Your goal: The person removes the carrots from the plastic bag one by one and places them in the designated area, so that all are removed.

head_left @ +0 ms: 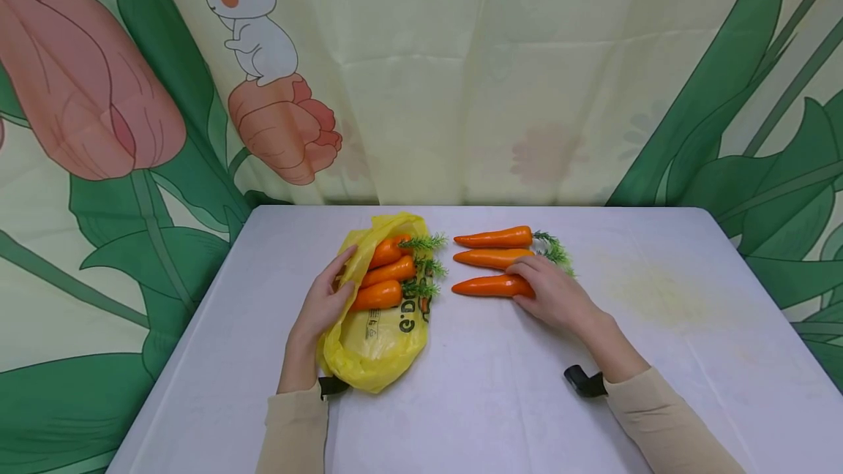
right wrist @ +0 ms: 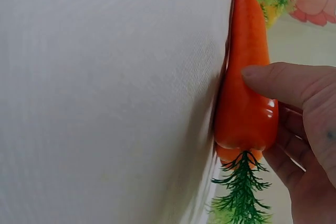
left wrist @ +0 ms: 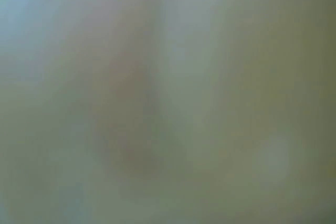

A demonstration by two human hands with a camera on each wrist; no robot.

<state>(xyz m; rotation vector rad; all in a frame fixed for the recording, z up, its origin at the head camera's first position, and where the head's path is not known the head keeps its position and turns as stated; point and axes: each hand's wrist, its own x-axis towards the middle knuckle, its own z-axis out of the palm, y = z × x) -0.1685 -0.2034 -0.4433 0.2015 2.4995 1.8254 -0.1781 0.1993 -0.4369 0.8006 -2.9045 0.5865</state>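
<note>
A yellow plastic bag (head_left: 375, 342) lies on the left half of the table, with three orange carrots (head_left: 390, 270) in its opening, green tops pointing right. My left hand (head_left: 324, 306) holds the bag's left edge in the head view; the left wrist view is too blurred to show it. To the right, three more carrots lie in a row, tips to the left. My right hand (head_left: 553, 291) grips the thick end of the nearest carrot (head_left: 484, 286). In the right wrist view the thumb presses one side of this carrot (right wrist: 244, 98), with fingers behind it.
The far carrot (head_left: 494, 238) and the middle carrot (head_left: 484, 258) lie just beyond the gripped one. A white cloth covers the table (head_left: 500, 401). Behind its far edge hangs a printed curtain (head_left: 421, 93) with a rabbit and flowers.
</note>
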